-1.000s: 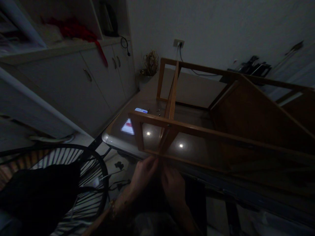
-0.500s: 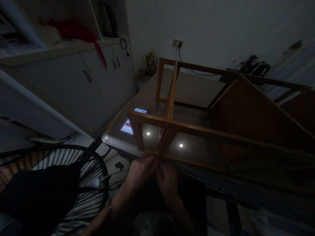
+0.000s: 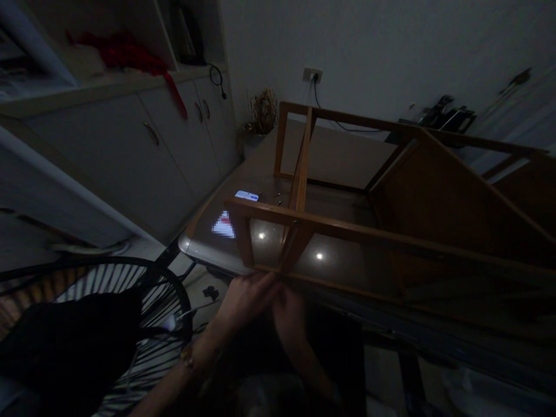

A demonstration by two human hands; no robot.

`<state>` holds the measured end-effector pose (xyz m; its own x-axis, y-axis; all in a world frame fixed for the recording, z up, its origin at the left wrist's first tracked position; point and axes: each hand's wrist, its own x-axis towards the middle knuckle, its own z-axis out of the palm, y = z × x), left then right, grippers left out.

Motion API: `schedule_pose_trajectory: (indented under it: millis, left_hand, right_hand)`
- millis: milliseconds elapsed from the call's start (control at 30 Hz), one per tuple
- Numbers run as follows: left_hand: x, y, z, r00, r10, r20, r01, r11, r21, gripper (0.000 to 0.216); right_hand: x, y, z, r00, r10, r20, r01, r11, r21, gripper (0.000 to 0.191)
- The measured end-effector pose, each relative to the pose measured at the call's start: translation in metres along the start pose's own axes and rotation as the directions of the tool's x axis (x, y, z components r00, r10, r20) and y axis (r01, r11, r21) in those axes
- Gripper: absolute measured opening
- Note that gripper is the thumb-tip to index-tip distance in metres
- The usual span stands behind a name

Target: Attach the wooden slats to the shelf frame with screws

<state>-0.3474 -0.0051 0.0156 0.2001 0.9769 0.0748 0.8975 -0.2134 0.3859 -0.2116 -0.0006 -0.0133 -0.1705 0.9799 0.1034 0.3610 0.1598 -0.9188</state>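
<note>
A brown wooden frame [image 3: 369, 230] with cross rails and panels lies on the table [image 3: 260, 165]. At its near lower rail, my left hand [image 3: 249, 300] reaches in with bent fingers drawn together, their tips by the joint of the rail and an upright. My right hand [image 3: 290, 317] meets it from the right, fingers curled in against the left fingertips. Whatever is pinched between them is hidden by the fingers and the dark. Small screws [image 3: 278, 195] lie on the table behind the front rail.
A lit phone [image 3: 246, 196] and a bright blurred patch [image 3: 223, 225] are at the table's left end. Lower left stands a round black-slatted chair [image 3: 174, 289] with dark cloth on it. White cabinets [image 3: 174, 139] line the left; a socket [image 3: 313, 75] is on the wall.
My right hand has shifted slightly left and down, closer under the left fingers. The left hand has turned a little, its fingers flatter along the rail. The frame stays in place.
</note>
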Motion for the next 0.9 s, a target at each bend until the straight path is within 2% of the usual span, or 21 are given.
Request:
schedule_pose_trajectory:
  millis: [133,267,500,700,767,800,867,900]
  left_hand:
    - [-0.013,-0.002,0.01,0.966,-0.257,-0.043,0.248,0.959,-0.14,0.036]
    - [-0.02,-0.007,0.019,0.913,-0.403,-0.068,0.379,0.898,-0.225,0.044]
    - [-0.014,-0.01,0.017,0.878,-0.478,-0.036,0.412,0.79,-0.455,0.045]
    - [-0.011,-0.013,0.02,0.884,-0.465,-0.037,0.309,0.642,-0.702,0.041]
    - [-0.011,-0.011,0.021,0.88,-0.473,-0.039,0.294,0.607,-0.738,0.04]
    - [-0.011,-0.01,0.021,0.876,-0.48,-0.04,0.293,0.597,-0.747,0.039]
    - [-0.012,-0.006,0.02,0.864,-0.501,-0.045,0.297,0.579,-0.759,0.038]
    - [-0.013,-0.004,0.02,0.857,-0.513,-0.049,0.295,0.567,-0.769,0.037]
  right_hand:
    - [0.002,-0.012,-0.002,0.988,0.126,0.091,-0.14,0.977,0.162,0.034]
    - [0.004,-0.017,0.0,0.976,0.179,0.122,-0.204,0.947,0.25,0.041]
    - [0.008,-0.014,0.006,0.96,0.228,0.163,-0.275,0.877,0.393,0.044]
    - [0.008,-0.016,0.004,0.956,0.244,0.163,-0.289,0.878,0.381,0.041]
    - [0.006,-0.016,-0.002,0.965,0.213,0.152,-0.245,0.939,0.24,0.04]
    - [0.005,-0.016,-0.006,0.976,0.166,0.138,-0.185,0.973,0.136,0.04]
    - [0.004,-0.015,-0.013,0.997,-0.025,0.076,0.03,0.998,-0.064,0.037]
    - [0.004,-0.014,-0.016,0.987,-0.155,0.044,0.16,0.977,-0.144,0.033]
